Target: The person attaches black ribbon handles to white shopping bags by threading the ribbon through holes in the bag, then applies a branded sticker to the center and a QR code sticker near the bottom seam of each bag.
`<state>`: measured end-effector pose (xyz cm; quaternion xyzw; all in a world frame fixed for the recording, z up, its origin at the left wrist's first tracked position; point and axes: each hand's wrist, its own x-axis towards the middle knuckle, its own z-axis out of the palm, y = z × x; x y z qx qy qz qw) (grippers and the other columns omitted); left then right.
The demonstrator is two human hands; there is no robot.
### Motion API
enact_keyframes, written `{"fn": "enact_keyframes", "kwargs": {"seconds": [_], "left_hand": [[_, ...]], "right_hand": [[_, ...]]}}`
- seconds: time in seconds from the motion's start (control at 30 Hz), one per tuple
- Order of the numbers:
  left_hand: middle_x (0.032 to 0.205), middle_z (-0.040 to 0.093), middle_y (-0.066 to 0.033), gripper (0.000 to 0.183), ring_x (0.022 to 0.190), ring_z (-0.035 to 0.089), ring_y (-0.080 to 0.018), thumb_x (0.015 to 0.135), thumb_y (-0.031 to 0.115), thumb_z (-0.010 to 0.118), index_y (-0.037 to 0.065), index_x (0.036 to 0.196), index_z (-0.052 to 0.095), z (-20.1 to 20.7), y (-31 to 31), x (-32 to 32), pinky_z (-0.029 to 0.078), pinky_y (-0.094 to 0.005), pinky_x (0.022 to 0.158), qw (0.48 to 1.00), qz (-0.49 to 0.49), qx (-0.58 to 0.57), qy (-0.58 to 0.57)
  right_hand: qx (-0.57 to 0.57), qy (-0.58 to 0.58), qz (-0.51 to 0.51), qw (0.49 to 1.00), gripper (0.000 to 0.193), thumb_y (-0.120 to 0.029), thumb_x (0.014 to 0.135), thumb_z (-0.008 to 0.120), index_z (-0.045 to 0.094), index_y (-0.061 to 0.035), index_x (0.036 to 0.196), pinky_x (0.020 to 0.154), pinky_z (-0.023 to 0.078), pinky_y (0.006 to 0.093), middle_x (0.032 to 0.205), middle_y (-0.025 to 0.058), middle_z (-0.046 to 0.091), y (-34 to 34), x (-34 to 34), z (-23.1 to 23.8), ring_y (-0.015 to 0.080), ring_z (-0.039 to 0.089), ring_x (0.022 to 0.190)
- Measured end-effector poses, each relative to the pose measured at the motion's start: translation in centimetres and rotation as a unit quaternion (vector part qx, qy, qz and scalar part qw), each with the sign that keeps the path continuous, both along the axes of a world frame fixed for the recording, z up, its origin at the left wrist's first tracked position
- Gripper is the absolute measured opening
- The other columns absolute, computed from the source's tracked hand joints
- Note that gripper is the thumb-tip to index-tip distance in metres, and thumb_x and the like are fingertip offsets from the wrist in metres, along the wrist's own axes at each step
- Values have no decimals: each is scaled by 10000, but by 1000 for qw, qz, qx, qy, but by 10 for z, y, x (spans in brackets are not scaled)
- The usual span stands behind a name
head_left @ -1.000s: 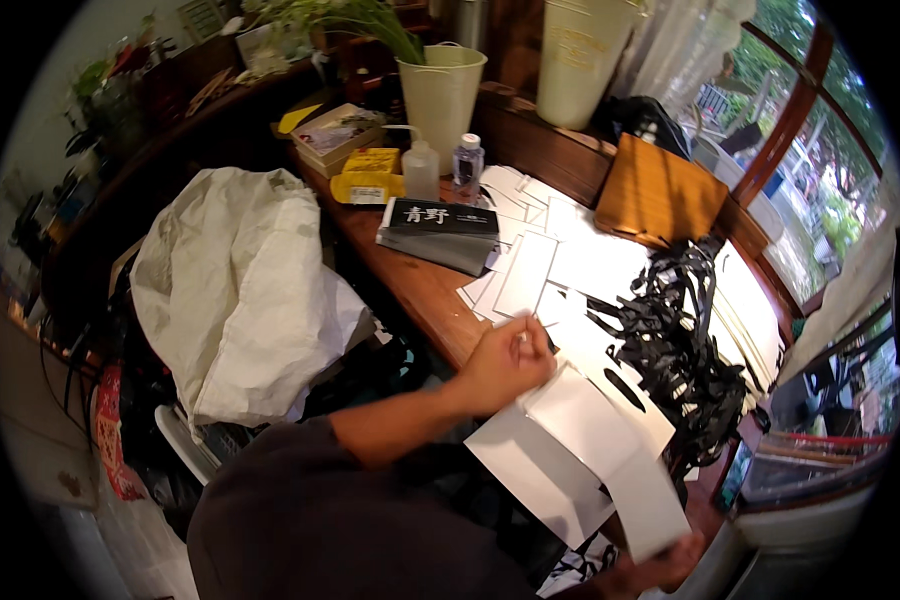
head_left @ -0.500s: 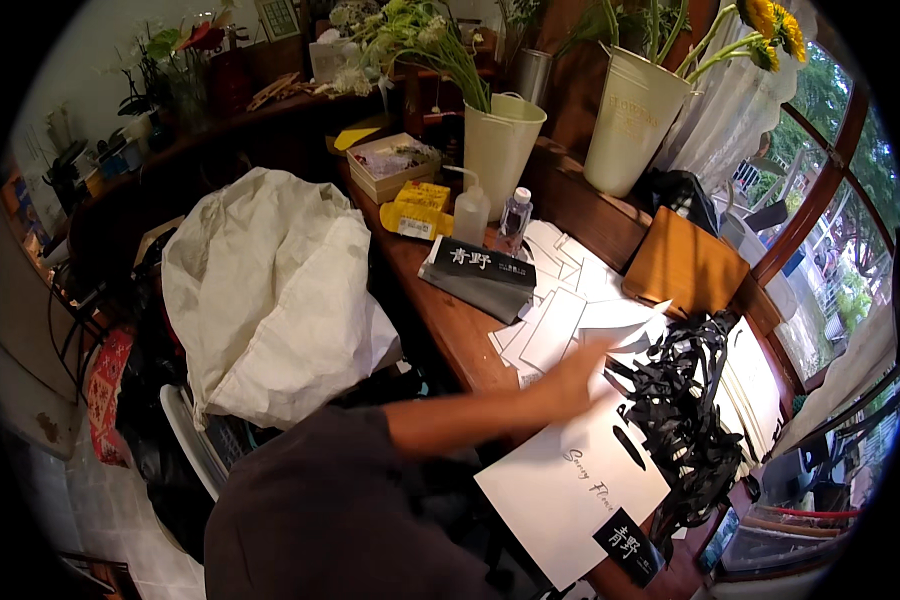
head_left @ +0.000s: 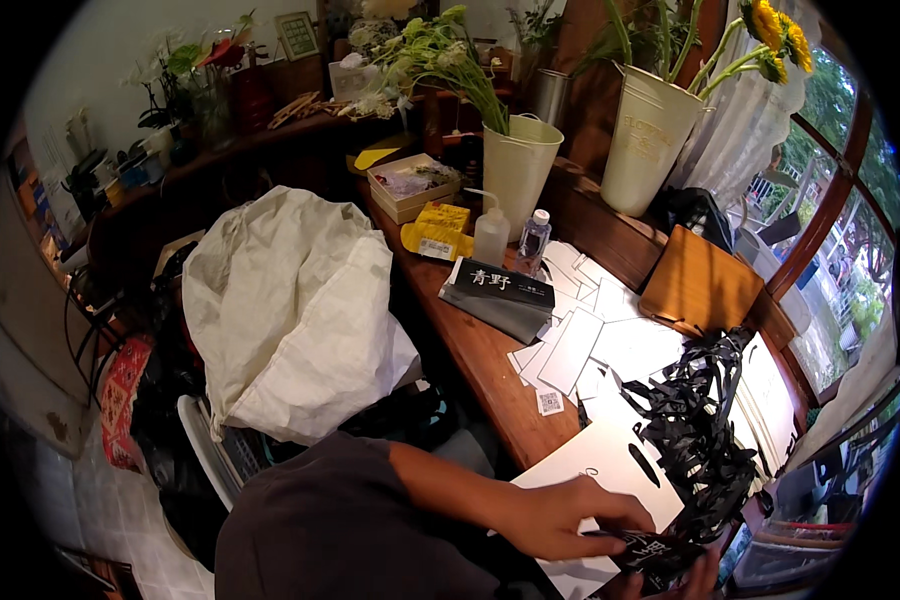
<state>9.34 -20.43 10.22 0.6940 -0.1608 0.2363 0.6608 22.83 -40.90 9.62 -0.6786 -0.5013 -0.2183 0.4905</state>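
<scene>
My left hand (head_left: 570, 515) lies over the lower part of a white paper bag (head_left: 550, 475), its thumb and curled fingers on a black card with white lettering (head_left: 660, 550). From the bottom edge my right hand (head_left: 705, 575) comes in, only its fingers showing, closed round the card's other side. The bag lies flat and has a dark oval handle slot near its right edge. Both hands hide part of the card and the bag's printing. A tangle of black ribbon handles (head_left: 705, 420) lies just right of the bag.
Loose white paper pieces (head_left: 575, 350) cover the wooden table (head_left: 470, 350) beyond the bag. A black-and-grey packet (head_left: 495, 300), a squeeze bottle (head_left: 491, 238), a clear bottle (head_left: 533, 243) and flower buckets (head_left: 520, 165) stand farther back. A large white sack (head_left: 295, 310) is at left, a brown board (head_left: 700, 280) by the window.
My left hand has come back from the white papers toward me and down onto the black card. My right hand's fingers have appeared at the card. The view has shifted slightly.
</scene>
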Motion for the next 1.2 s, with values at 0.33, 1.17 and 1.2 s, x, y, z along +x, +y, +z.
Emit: {"fn": "enact_keyframes", "kwargs": {"seconds": [0.33,1.17,1.2], "left_hand": [[1210,694,-90,306,1108,648,-124,1057,0,602,-49,1359,603,-59,39,10,529,-280,949,977,132,-142,94],[1194,715,-150,287,1084,681,-171,973,-66,680,-87,1257,652,-51,38,-1,534,-302,950,981,176,-72,34],[1189,706,-122,313,1088,661,-160,986,-50,674,-80,1295,632,-50,33,4,522,-297,957,981,167,-88,51]], "right_hand": [[176,530,131,819,252,-50,919,762,624,-14,1127,658,534,269,982,88,693,-11,50,-94,150,649,805],[115,477,230,840,338,-61,946,656,647,130,1224,1036,512,386,1251,176,655,-16,33,-57,244,647,1173],[114,491,211,837,280,12,908,717,668,122,1161,987,538,379,1178,159,663,-15,30,-52,219,651,1123]]}}
